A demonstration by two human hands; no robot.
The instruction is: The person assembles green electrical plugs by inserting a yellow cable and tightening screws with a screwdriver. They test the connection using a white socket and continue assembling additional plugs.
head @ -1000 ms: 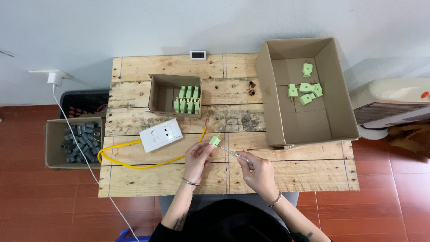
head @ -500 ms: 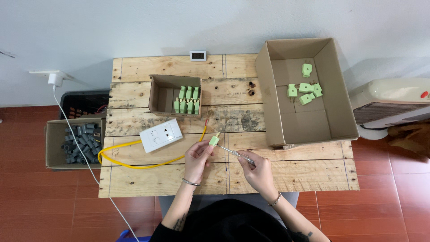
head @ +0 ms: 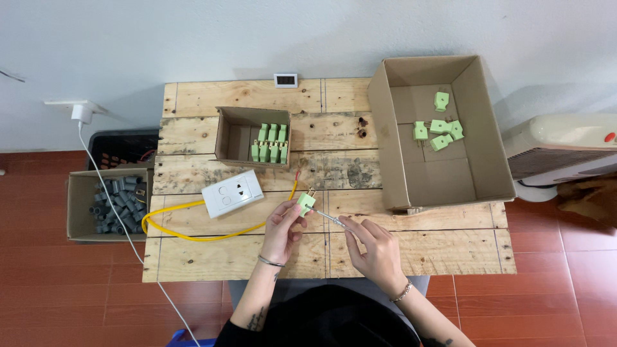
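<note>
My left hand (head: 283, 230) pinches a small green plug (head: 306, 202) with its metal prongs pointing up and away, just above the wooden table (head: 244, 257). My right hand (head: 373, 247) holds a thin screwdriver (head: 329, 218) whose tip meets the plug's side. A white socket block (head: 232, 193) with a yellow cable (head: 193, 234) lies to the left of my hands.
A small cardboard box (head: 226, 138) with rows of green plugs sits at the table's middle back. A large cardboard box (head: 450, 180) at the right holds several loose green plugs. A floor box of grey parts (head: 116, 205) stands left; a white heater (head: 565, 151) stands right.
Both hands stay in place. The plug has shifted very slightly between my left fingers while the screwdriver stays against it.
</note>
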